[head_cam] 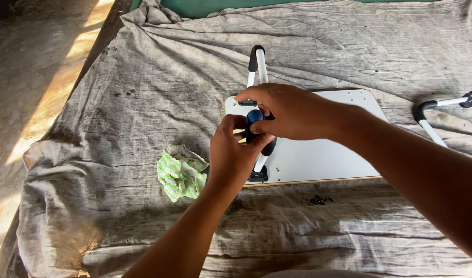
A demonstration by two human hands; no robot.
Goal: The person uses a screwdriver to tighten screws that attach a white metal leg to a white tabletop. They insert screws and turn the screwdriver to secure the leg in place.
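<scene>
Blue-handled screwdriver [254, 117] stands over the white board's [323, 154] left edge, beside the leg [257, 64]. Left hand [235, 154] pinches its shaft; right hand [292, 110] closes over the handle. Judged light, rigid, grippy. Striped rag [180, 175] lies near.

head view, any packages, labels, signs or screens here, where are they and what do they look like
Crumpled wrapper: lies on the grey cloth left of the white board, beside the left hand; a wrinkled wad, white with green stripes; it may be a package or a rag.
No labels, signs or screens show.
</scene>
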